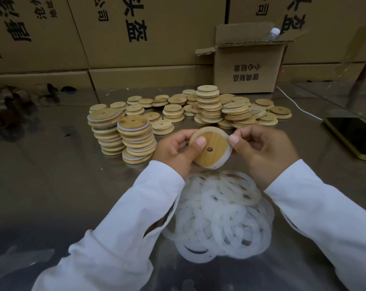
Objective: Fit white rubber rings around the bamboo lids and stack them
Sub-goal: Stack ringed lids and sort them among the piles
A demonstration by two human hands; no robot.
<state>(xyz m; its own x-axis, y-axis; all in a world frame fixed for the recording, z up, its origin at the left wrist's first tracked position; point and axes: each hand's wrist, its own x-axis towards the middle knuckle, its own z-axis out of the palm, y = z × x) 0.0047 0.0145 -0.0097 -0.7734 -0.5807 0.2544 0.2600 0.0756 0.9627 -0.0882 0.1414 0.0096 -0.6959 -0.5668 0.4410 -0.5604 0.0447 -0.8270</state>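
Note:
A round bamboo lid (pixel 211 147) with a small centre hole is held above the table between both hands. My left hand (pixel 173 150) grips its left edge, thumb lying on the wood. A white rubber ring (pixel 225 159) wraps the lid's top and right rim, and my right hand (pixel 261 151) pinches it at the right edge. Below the hands lies a heap of loose white rings (pixel 217 217). Two stacks of ringed lids (pixel 123 135) stand to the left. Behind them is a spread of bare bamboo lids (pixel 211 106) in low piles.
An open cardboard box (pixel 249 68) holding a plastic bottle (pixel 272 34) stands at the back right. A phone (pixel 354 137) lies at the right edge with a white cable (pixel 297 106) running to it. Large cartons (pixel 135 32) wall off the back of the shiny metal table (pixel 51 175).

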